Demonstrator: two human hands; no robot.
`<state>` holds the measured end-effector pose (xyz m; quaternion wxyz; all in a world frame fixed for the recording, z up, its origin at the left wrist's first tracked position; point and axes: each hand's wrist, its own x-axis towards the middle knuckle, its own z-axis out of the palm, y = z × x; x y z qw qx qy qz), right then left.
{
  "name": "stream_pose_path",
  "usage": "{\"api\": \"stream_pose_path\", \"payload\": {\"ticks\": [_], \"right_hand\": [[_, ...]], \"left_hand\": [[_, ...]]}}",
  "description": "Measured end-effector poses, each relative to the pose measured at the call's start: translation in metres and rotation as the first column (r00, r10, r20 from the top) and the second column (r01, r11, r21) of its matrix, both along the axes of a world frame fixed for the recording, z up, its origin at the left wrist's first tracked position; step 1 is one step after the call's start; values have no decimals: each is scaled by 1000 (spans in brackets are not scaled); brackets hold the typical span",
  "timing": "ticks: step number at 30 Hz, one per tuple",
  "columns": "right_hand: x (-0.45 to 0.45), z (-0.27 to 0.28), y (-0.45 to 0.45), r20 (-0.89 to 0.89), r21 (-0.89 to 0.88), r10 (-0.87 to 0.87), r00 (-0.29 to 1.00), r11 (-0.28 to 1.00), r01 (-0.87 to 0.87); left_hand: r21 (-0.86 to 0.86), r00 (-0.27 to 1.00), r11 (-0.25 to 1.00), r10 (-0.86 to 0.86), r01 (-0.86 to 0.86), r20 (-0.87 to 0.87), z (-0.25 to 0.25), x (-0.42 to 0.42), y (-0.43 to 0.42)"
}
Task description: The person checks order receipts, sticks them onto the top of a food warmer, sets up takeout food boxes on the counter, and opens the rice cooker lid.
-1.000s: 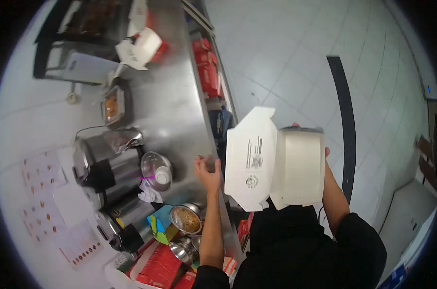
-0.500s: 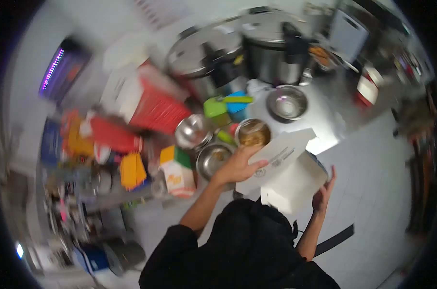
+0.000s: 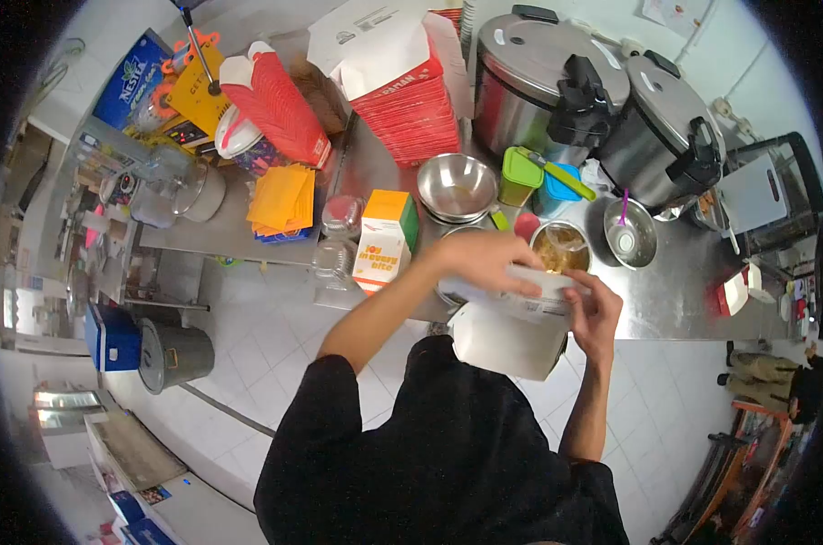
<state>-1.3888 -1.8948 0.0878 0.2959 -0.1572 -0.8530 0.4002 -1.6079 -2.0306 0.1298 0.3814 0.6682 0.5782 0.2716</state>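
A cardboard takeout box (image 3: 509, 341) with a white inside is held in front of my body at the counter's edge. My left hand (image 3: 487, 262) reaches across its top, fingers bent over a folded flap; the fingertips are a little blurred. On the other side, my right hand (image 3: 595, 313) pinches the flap's right end between thumb and fingers. Just beyond the hands stands a metal bowl of yellowish-brown food (image 3: 559, 243). A second metal bowl below my left forearm is mostly covered. Left of that arm is an orange, green and white carton (image 3: 386, 243).
Stacked metal bowls (image 3: 457, 186), green (image 3: 520, 177) and blue tubs (image 3: 556, 189), and a bowl with a purple-handled utensil (image 3: 631, 238) stand on the steel counter (image 3: 679, 295). Behind are two large cookers (image 3: 547, 86) and stacked red boxes (image 3: 407, 123). Yellow packets (image 3: 280, 200) lie left.
The view has turned and sharpened. The box's raised flap has been folded down, and my right hand has moved from the box's side up to the flap.
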Motion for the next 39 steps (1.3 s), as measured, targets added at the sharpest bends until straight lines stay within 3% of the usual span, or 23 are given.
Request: {"api": "stream_pose_path", "payload": {"ticks": [2,3,4,5,7,9,12,14,16,18,21,23,25,26,28,29,30,32,33,35,37,38,39], "right_hand": [[-6,21,0,58,-86,-86,995,992,91],[-13,29,-1,71,-165,-122,990,977,132],[-18,20,6,-80,-199,-96,992,977,78],[-21,16,10,-99,-380,-96,990,924,52],[-26,-3,11,-121,-397,-133,984,915,75],[-17,-23,-4,52,-410,-191,980,891,196],[-7,-50,-30,-82,-173,-239,968,959,223],[2,-35,-44,-85,1,-278,957,960,279],[8,-11,-55,-95,283,-308,947,904,322],[16,-19,-53,-134,258,-188,973,941,218],[18,-16,-61,-111,163,1,994,986,17],[14,4,-71,-51,182,50,997,983,-40],[8,12,-71,-127,161,-3,992,987,24],[7,16,-70,-165,148,-29,986,988,54],[11,30,-63,-287,124,-165,944,970,207],[21,27,-52,-396,-54,-268,878,962,269],[23,31,-36,-576,-189,-446,685,888,418],[46,60,-3,-591,-259,-594,546,780,569],[58,66,13,-569,-252,-637,521,737,627],[78,55,33,-554,-253,-664,502,709,659],[101,38,49,-491,-269,-714,499,669,693],[114,22,54,-424,-281,-746,513,647,708],[126,4,58,-352,-291,-773,528,627,723]], "left_hand": [[-43,966,994,-88,102,244,-19,-42,21],[-141,905,990,52,9,422,-12,-50,19],[-337,818,941,192,3,543,-11,-57,22],[-518,702,855,371,-3,608,-5,-63,23],[-509,693,855,426,-98,582,-1,-57,22],[-476,579,876,431,-83,692,-17,-42,15],[-371,191,927,354,60,916,-54,-14,-7],[-306,40,943,304,127,952,-67,-11,-17],[-277,46,949,273,148,961,-71,-22,-23],[-270,181,952,243,145,953,-67,-37,-23],[-196,580,976,106,96,808,-53,-52,-24],[-230,873,959,-33,165,487,-49,-67,-23],[-288,982,939,-171,186,75,-23,-69,-23],[-445,967,868,-255,219,-21,-16,-63,-17],[-375,924,915,-266,151,-277,8,-36,-25],[-334,882,935,-255,120,-396,17,-27,-29],[-449,837,880,-358,154,-414,22,-29,-32],[-84,967,995,-69,50,-246,3,-56,-68],[-332,929,939,-45,-85,-367,40,-51,-65],[-128,893,961,174,-247,-414,57,-85,-104],[152,825,951,310,-271,-473,74,-135,-154],[70,802,920,371,-384,-469,118,-137,-158],[201,587,854,483,-481,-650,102,-174,-183]]}}
